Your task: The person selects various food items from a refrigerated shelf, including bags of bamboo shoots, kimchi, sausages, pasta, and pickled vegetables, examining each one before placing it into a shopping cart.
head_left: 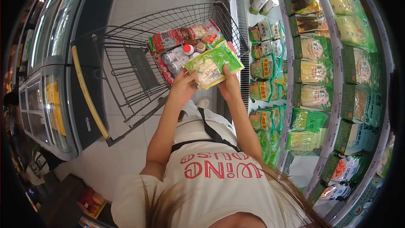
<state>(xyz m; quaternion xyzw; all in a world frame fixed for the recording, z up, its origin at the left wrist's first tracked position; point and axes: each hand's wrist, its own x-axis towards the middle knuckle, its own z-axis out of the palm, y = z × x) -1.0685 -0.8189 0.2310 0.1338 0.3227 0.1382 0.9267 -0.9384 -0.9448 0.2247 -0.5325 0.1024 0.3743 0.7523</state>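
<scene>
A flat green-and-clear food packet (214,66) with pale contents is held up between both my hands, over the near side of the cart. My left hand (183,87) grips its lower left corner. On its right side my right hand (229,83) holds on, thumb resting on the front. Behind the packet, the wire shopping cart (143,68) holds a red packet (167,39), several bottles with a red cap (188,49) among them, and other wrapped goods partly hidden by the packet.
Refrigerated shelves (333,80) of bagged goods run along the right. The cart's yellow handle (88,93) is at the left, with glass-door freezers (55,105) beyond it. A dark box stands low at the left.
</scene>
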